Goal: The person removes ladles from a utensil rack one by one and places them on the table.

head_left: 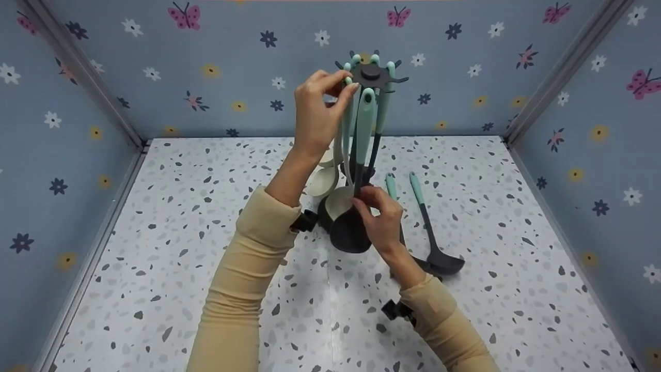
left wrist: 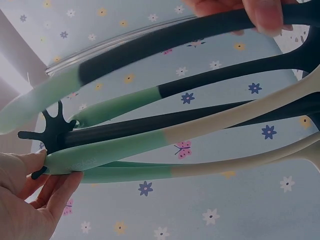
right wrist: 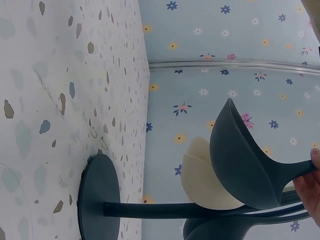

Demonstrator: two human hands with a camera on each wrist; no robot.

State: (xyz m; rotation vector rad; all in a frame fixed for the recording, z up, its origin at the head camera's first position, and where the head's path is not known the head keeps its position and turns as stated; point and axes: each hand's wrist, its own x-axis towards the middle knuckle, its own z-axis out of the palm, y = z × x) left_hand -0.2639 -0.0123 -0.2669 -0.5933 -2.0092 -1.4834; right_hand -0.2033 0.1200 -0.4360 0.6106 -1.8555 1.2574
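A dark utensil stand (head_left: 370,75) has a hooked top, a pole (right wrist: 150,210) and a round base (right wrist: 100,192). Several mint-handled utensils, some cream and some dark, hang around it. My left hand (head_left: 316,113) is up at the hooks and pinches the mint handle end (left wrist: 95,156) of a cream utensil with a rounded bowl (head_left: 338,200). Lower down, my right hand (head_left: 383,217) grips the neck of a dark ladle (head_left: 350,235). This ladle's mint handle (head_left: 364,124) points up, its free end near the hooks. Its bowl (right wrist: 242,165) overlaps the cream bowl in the right wrist view.
On the speckled white table (head_left: 196,289), another dark ladle (head_left: 446,262) with a mint handle lies right of the stand. Beside it is a second mint-handled utensil (head_left: 391,186), partly hidden behind my right hand. Flower-patterned walls (head_left: 232,62) enclose the back and sides.
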